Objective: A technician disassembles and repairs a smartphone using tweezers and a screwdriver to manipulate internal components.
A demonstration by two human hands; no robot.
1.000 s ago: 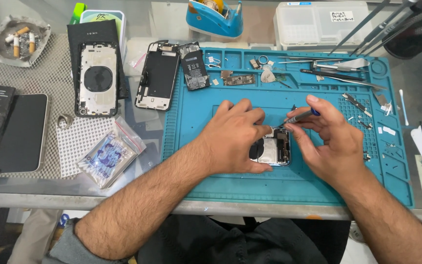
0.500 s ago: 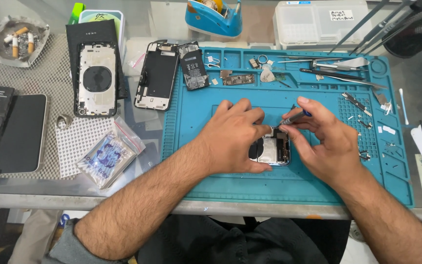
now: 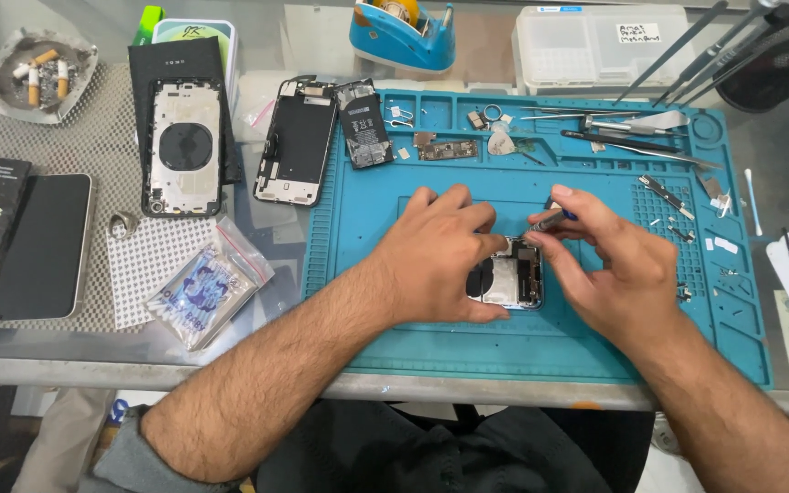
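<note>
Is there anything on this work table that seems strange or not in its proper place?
Yes: an ashtray with cigarette butts sits at the far left corner, odd beside opened phones. Loose small parts lie scattered on the blue mat near the right hand.

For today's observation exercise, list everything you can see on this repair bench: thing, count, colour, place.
Opened phone housing: 1, silver, mat centre, under both hands
Screwdriver: 1, blue-tipped, in right hand
Work mat: 1, teal, bench right
Phone back frame: 1, silver, left
Phone screen assembly: 1, black, beside mat
Battery: 1, black, mat top left
Tape dispenser: 1, blue, back
Ashtray: 1, far left
Plastic bag: 1, clear, front left
Tweezers: several, metal, mat top right
Left hand: on housing
Right hand: holding screwdriver
</note>
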